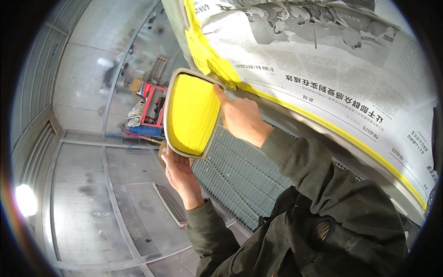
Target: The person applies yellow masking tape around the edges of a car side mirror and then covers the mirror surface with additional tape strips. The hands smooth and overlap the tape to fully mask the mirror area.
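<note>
A car's side mirror point(170, 108) stands out from the vehicle, its glass face covered with yellow masking tape point(194, 113). My left hand point(181, 179) grips the mirror's lower edge from below, the fingertips hidden behind the housing. Beside those fingers shows a small brown thing point(162, 150), partly hidden; its kind is unclear. My right hand point(243, 115) rests its outstretched index finger on the tape near the mirror's upper right rim. The other fingers of that hand are bent, and nothing shows in them.
Newspaper point(332, 78) covers the car window, edged with yellow tape point(332, 136) along the frame. Below lies a metal floor grating point(244, 171). A red rack point(152, 106) with assorted items stands by the grey panelled wall point(83, 184). A bright lamp point(26, 200) shines at the left.
</note>
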`<state>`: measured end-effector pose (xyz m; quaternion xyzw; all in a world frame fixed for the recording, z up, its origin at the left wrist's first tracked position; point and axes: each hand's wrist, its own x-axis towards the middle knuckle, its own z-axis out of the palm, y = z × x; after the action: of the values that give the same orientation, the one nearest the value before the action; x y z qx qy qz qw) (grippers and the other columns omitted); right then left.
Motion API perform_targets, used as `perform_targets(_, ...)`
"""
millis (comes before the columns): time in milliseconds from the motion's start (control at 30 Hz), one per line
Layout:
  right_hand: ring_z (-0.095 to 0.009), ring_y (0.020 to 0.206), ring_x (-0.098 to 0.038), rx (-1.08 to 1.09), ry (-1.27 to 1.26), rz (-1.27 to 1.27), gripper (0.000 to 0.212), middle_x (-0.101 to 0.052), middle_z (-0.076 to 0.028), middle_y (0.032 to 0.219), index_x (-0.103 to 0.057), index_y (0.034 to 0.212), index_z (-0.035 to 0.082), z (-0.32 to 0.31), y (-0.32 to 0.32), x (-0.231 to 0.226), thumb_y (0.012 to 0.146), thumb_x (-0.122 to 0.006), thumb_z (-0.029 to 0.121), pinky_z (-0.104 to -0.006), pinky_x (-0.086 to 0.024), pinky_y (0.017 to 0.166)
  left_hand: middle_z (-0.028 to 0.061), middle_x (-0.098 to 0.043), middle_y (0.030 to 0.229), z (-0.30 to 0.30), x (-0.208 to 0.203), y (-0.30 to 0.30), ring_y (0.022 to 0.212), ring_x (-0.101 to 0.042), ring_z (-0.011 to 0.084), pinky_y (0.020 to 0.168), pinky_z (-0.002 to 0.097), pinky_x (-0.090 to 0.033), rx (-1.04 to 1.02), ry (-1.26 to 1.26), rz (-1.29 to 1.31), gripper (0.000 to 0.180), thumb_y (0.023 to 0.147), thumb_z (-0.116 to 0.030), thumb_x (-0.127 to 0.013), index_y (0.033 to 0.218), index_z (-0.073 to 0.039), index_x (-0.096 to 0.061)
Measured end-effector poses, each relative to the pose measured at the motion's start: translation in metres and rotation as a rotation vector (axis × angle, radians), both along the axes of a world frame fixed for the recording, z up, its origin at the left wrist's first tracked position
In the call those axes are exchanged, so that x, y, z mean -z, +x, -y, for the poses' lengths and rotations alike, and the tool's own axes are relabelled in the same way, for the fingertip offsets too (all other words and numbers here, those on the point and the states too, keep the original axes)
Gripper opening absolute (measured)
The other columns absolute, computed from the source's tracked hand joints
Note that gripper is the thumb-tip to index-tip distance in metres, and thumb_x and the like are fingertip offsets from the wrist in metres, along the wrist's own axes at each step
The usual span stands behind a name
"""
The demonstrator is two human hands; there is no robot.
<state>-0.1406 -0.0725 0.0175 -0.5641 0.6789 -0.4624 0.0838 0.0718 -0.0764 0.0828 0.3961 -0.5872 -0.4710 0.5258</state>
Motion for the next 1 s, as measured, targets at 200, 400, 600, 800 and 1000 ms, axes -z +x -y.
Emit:
perform_targets(200, -0.032, 0.05, -0.064, -0.072, 0.061, 0.33, 0.071, -0.065, -0.018, 0.061, -0.027, 0.158, -0.013, -0.015, 0.015, 0.005, 0.096, -0.055, 0.007, -0.0455, -0.049, 0.05, 0.0193, -0.055, 0.15, -0.001, 0.001, -0.002, 0.139, -0.053, 0.0252, 0.118, 0.0384, -0.039, -0.018, 0.002, -0.007, 0.07, 0.114, -0.048, -0.04, 0.153, 0.01, -0.041)
perform_targets(400, -0.024, 0.059, -0.067, -0.493, 0.168, 0.914, 0.081, -0.071, -0.022, 0.082, -0.003, 0.162, -0.013, -0.046, 0.06, -0.01, 0.097, -0.048, 0.001, -0.0348, -0.053, 0.054, 0.0187, -0.054, 0.15, -0.004, 0.002, -0.007, 0.139, -0.053, 0.0255, 0.119, 0.0394, -0.039, -0.011, -0.005, -0.027, 0.068, 0.114, -0.047, -0.039, 0.153, 0.009, -0.041)
perform_targets(600, -0.015, 0.068, -0.064, -0.764, 0.122, 1.156, 0.075, -0.068, -0.009, 0.088, -0.012, 0.166, -0.004, -0.079, 0.101, -0.013, 0.101, -0.05, 0.004, -0.0272, -0.052, 0.061, 0.0198, -0.055, 0.151, -0.008, 0.008, -0.003, 0.14, -0.053, 0.0256, 0.118, 0.0395, -0.041, 0.009, -0.048, 0.0, 0.063, 0.117, -0.041, -0.031, 0.156, 0.008, -0.041)
perform_targets(800, -0.004, 0.063, -0.052, -0.831, 0.414, 1.268, 0.043, -0.059, 0.002, 0.077, -0.054, 0.147, 0.002, -0.11, 0.054, 0.009, 0.106, -0.053, 0.011, -0.0202, -0.041, 0.055, 0.0226, -0.055, 0.152, -0.038, 0.044, 0.031, 0.145, -0.051, 0.0309, 0.122, 0.0419, -0.039, -0.074, 0.149, 0.04, 0.067, 0.116, -0.046, -0.033, 0.152, 0.008, -0.048)
perform_targets(1000, -0.002, 0.062, -0.048, -0.616, 0.503, 1.318, 0.032, -0.06, 0.003, 0.079, -0.064, 0.135, 0.003, -0.135, 0.069, 0.047, 0.107, -0.055, 0.015, -0.0186, -0.035, 0.053, 0.0204, -0.067, 0.137, -0.084, 0.116, 0.058, 0.127, -0.065, 0.0301, 0.113, 0.0421, -0.048, 0.011, 0.48, -0.017, 0.069, 0.114, -0.052, -0.034, 0.14, 0.008, -0.059)
